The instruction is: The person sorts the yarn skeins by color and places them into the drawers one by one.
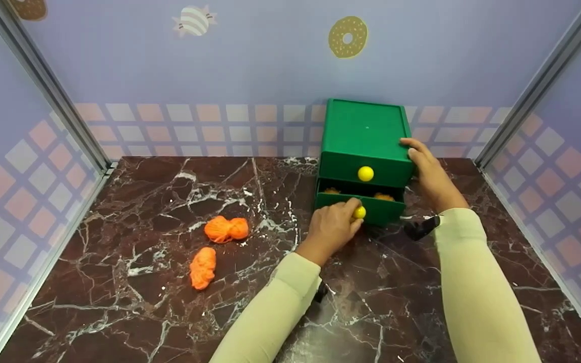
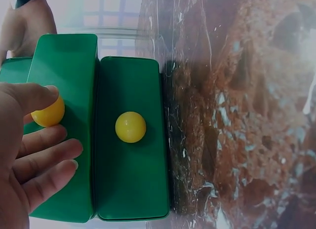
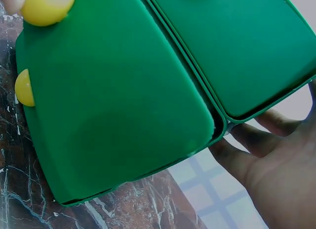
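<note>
A small green two-drawer cabinet [image 1: 366, 128] stands against the back wall. Its lower drawer [image 1: 381, 212] is partly pulled out, and brownish-orange lumps [image 1: 384, 196] of unclear kind show inside. My left hand [image 1: 333, 224] pinches that drawer's round yellow knob [image 1: 359, 212]. In the left wrist view, thumb and fingers surround a yellow knob [image 2: 49, 113], with a second knob [image 2: 131, 127] beside it. My right hand [image 1: 431, 174] rests on the cabinet's right side, fingertips at its top edge. The right wrist view shows those fingers [image 3: 261, 140] extended along the green body.
Two bright orange yarn bundles, one twisted into a bow shape [image 1: 226, 229] and one oblong [image 1: 202, 268], lie left of the cabinet on the dark marbled tabletop [image 1: 134, 302]. Lilac panels with printed squares and a doughnut picture [image 1: 347, 38] enclose the back and sides.
</note>
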Demonstrator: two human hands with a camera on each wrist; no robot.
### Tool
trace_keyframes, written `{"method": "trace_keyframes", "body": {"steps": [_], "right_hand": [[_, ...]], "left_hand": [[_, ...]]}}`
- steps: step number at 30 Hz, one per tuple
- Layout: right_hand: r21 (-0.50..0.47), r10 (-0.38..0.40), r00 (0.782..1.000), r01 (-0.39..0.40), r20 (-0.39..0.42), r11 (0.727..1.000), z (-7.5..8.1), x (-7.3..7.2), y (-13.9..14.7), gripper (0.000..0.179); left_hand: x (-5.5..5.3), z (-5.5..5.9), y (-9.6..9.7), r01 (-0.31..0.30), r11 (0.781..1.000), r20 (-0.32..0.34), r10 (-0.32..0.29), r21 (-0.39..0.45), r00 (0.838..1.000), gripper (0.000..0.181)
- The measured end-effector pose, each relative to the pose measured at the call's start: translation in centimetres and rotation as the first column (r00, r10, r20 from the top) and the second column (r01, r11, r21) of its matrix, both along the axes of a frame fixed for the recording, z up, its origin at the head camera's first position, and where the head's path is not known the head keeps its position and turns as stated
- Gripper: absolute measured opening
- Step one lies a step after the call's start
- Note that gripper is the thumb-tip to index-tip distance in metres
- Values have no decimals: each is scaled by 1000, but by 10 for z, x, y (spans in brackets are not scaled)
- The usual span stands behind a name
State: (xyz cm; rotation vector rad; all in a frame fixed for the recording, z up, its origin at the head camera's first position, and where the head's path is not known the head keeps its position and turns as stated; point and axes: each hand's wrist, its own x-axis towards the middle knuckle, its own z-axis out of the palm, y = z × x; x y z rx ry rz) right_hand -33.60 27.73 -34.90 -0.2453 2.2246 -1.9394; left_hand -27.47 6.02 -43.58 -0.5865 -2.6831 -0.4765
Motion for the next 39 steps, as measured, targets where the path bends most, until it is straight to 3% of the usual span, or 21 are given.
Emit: {"method": "trace_keyframes", "body": {"steps": [8,19,24,39], "right_hand": [[25,1,1000,-1,-15,1000,0,-1,0,46],[2,0,1000,0,-24,1000,-2,-2,1,44],[1,-7,1000,7,-25,1000,-2,-3,1,44],[-12,5,1000,-5,-6,1000,-2,-4,2,44]], "left_hand": [[-11,1,3,-28,1000,57,27,9,998,30],[-22,-2,5,-37,998,17,36,42,999,28],[-27,-1,6,-45,998,33,44,41,998,27],[-32,0,6,-54,994,86,45,95,995,26]]}}
